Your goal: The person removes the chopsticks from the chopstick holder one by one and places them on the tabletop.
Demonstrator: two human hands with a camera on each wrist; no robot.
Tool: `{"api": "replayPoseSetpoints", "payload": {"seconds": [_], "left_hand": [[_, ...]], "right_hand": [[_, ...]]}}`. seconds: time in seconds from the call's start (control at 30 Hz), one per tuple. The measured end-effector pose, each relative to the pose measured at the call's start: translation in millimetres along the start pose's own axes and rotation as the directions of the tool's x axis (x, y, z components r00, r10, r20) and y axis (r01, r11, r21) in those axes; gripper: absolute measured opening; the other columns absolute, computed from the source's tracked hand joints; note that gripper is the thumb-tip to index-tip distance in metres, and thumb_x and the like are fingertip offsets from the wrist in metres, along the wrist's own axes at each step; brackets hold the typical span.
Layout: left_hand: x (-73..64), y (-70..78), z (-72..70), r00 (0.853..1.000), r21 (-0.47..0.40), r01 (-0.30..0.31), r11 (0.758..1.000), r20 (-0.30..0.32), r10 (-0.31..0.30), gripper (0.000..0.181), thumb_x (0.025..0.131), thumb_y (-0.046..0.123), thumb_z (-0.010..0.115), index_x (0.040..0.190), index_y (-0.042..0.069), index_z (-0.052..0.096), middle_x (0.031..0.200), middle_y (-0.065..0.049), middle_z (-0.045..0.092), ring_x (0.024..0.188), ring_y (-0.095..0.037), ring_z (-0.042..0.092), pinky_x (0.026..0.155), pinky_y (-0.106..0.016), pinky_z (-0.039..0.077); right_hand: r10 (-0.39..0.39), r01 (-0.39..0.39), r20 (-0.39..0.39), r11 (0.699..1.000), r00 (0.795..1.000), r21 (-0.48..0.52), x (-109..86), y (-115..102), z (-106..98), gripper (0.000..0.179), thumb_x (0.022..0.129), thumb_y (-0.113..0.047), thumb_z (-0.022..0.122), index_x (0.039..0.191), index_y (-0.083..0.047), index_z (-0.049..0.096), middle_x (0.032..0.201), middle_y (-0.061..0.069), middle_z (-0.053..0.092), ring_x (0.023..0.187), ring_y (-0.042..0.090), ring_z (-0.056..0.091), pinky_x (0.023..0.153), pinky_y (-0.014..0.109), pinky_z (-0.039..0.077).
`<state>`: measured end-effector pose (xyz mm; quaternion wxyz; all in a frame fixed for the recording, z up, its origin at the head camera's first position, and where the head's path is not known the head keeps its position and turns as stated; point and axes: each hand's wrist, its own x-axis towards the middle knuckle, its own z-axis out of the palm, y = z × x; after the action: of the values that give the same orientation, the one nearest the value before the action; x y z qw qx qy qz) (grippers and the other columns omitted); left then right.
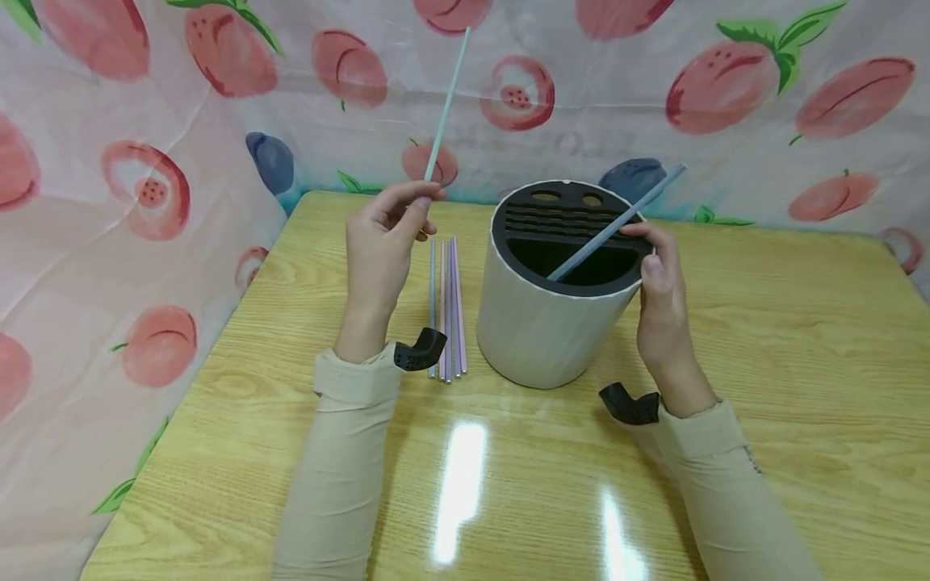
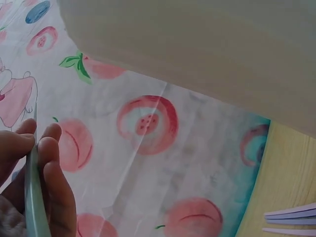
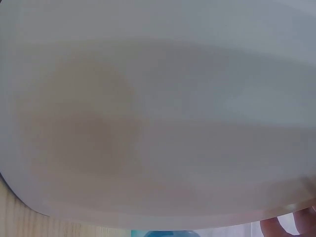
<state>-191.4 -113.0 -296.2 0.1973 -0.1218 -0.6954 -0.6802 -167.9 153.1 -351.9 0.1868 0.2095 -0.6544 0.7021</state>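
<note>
Pinching a pale green stick (image 1: 448, 105) between thumb and fingers, the left hand (image 1: 383, 250) occupies the left-centre of the frame; the stick slants from the grip toward the top edge, while its lower part passes the palm in the left wrist view. Beside this hand, several sticks (image 1: 458, 307) lie on the table (image 1: 523, 452). Right of centre, a blue stick (image 1: 617, 223) leans in the opening of a black-lidded white container (image 1: 548, 339). Farther right, the right hand (image 1: 664, 303) holds the container's rim.
</note>
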Motion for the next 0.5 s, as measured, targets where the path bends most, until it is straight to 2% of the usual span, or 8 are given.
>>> {"api": "replayPoseSetpoints", "payload": {"seconds": [0.1, 0.27, 0.37, 0.5], "left_hand": [[0.7, -0.9, 1.9, 1.0, 0.021, 0.02, 1.0, 0.008, -0.02, 0.018, 0.089, 0.006, 0.054, 0.101, -0.004, 0.064, 0.095, -0.013, 0.064, 0.07, -0.029, 0.056, 0.066, -0.031, 0.049], [1.4, -5.3, 0.8, 0.995, 0.029, 0.098, 0.995, 0.024, -0.099, 0.021, 0.091, 0.002, 0.048, 0.106, -0.002, 0.061, 0.102, -0.014, 0.059, 0.077, -0.029, 0.057, 0.072, -0.032, 0.051], [3.0, -12.9, -1.1, 0.988, 0.049, 0.15, 0.988, 0.042, -0.152, 0.024, 0.091, -0.001, 0.044, 0.11, 0.002, 0.059, 0.101, -0.013, 0.055, 0.081, -0.028, 0.058, 0.075, -0.03, 0.05], [7.5, -32.1, -4.7, 0.976, 0.124, 0.2, 0.972, 0.059, -0.208, 0.027, 0.092, 0.0, 0.045, 0.114, 0.008, 0.059, 0.1, -0.01, 0.055, 0.085, -0.024, 0.059, 0.076, -0.027, 0.049]], "right_hand": [[0.006, -0.006, 0.001, 1.0, 1.0, 0.002, 0.6, -1.1, -0.3, 0.043, 0.092, -0.035, 0.038, 0.122, -0.005, 0.045, 0.129, 0.012, 0.034, 0.119, 0.029, 0.029, 0.099, 0.034, 0.023], [-0.005, 0.005, -0.001, 1.0, 1.0, 0.013, 0.7, 0.7, -0.6, 0.042, 0.091, -0.034, 0.039, 0.122, -0.006, 0.046, 0.128, 0.013, 0.035, 0.118, 0.03, 0.029, 0.098, 0.035, 0.024], [-0.002, 0.002, -0.001, 1.0, 1.0, 0.008, 0.2, 1.4, -0.8, 0.042, 0.091, -0.034, 0.039, 0.122, -0.007, 0.045, 0.128, 0.013, 0.035, 0.118, 0.03, 0.029, 0.098, 0.034, 0.023], [0.009, -0.009, 0.001, 1.0, 1.0, -0.012, -0.8, 0.1, -0.5, 0.042, 0.092, -0.033, 0.037, 0.123, -0.005, 0.044, 0.128, 0.012, 0.034, 0.119, 0.029, 0.028, 0.099, 0.035, 0.023]]}}
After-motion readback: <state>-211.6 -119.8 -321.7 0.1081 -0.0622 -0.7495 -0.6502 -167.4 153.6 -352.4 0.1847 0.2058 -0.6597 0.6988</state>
